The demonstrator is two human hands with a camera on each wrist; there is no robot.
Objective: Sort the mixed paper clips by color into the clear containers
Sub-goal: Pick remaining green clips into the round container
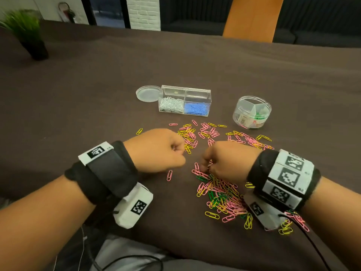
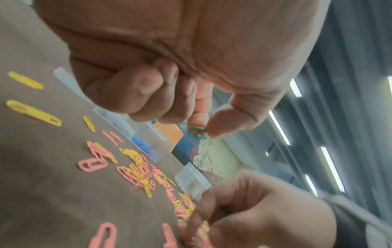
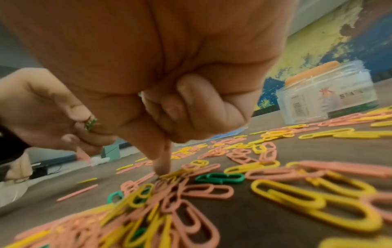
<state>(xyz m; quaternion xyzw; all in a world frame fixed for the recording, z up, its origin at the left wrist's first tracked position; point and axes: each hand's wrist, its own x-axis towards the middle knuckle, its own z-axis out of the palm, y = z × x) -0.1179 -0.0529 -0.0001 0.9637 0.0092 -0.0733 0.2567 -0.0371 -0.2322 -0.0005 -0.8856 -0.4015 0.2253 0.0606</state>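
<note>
The mixed paper clips (image 1: 220,192) are spread on the table (image 1: 97,94), heaped directly under the right hand (image 1: 228,161), whose fingers are curled while one fingertip (image 3: 162,169) presses into the heap. A green clip (image 2: 198,132) is pinched in the left hand (image 1: 158,149). The round jar (image 1: 252,112) holding green clips is seen ahead and rightward, nearer the right hand; the white-and-blue box (image 1: 185,100) stands straight ahead.

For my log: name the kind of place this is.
Probably an office lounge or meeting room: a long cloth-covered table, dark sofas beyond it, a potted plant and a fire extinguisher by the wall.
</note>
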